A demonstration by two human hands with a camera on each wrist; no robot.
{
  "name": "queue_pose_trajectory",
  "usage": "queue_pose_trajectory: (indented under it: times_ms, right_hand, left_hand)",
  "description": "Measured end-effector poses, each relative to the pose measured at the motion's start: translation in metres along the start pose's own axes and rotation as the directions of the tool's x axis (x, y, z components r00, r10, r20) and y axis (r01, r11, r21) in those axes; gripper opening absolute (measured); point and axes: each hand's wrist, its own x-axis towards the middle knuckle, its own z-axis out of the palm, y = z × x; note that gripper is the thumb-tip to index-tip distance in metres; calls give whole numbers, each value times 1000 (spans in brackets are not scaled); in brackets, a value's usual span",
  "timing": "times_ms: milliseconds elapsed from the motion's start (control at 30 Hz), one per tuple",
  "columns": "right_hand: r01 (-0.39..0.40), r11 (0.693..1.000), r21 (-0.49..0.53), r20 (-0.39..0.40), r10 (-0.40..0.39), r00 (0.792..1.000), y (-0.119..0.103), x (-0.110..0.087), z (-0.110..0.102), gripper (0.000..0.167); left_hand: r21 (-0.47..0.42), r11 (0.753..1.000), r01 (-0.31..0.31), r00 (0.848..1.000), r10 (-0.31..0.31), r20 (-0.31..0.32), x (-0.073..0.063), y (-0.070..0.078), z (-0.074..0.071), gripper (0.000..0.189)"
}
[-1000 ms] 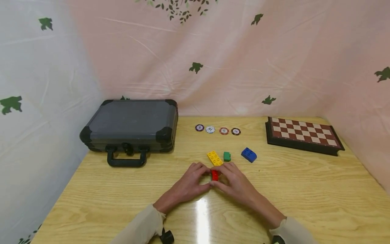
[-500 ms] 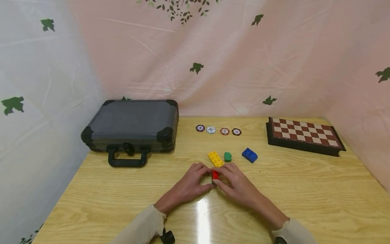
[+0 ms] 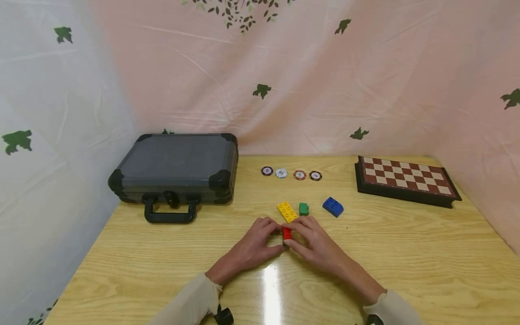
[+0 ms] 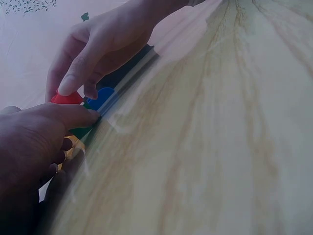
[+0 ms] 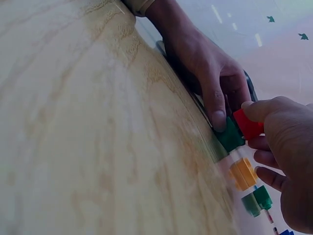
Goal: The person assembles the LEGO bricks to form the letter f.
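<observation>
Between the two hands, the left hand (image 3: 256, 242) pinches a green toy brick (image 5: 230, 136) while the right hand (image 3: 312, 240) pinches a red toy brick (image 3: 287, 233) just on top of it, both grips narrow; whether the studs are locked, I cannot tell. Both bricks are probably light, stiff, slightly slick plastic, best held by flat opposite sides. From the red one, a yellow studded brick (image 3: 287, 211) lies at twelve o'clock, a second green brick (image 3: 303, 209) at one.

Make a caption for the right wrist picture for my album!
The right hand pinches a red brick over a green brick in the left hand, a yellow brick nearby.
</observation>
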Motion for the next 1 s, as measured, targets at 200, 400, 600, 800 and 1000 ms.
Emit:
queue_pose_trajectory:
  times_ms: [200,400,600,800,1000]
  right_hand:
    - [17,1000,22,-13,-17,1000,2,0,0,34]
    - [-11,997,74,-8,11,1000,3,1,0,32]
    - [-24,997,79,4,24,1000,2,3,0,30]
    - [-41,997,64,35,39,999,0,5,-2,31]
    - [-31,997,68,36,29,999,2,5,-2,32]
  left_hand:
    - [0,1000,10,1000,-10,9,0,0,1,33]
    - [-4,1000,12,1000,-12,12,0,0,1,32]
    - [-16,1000,21,1000,-21,17,0,-1,0,32]
    - [-25,999,31,999,-30,21,0,-1,1,32]
    - [-22,999,39,999,-39,31,0,-2,0,33]
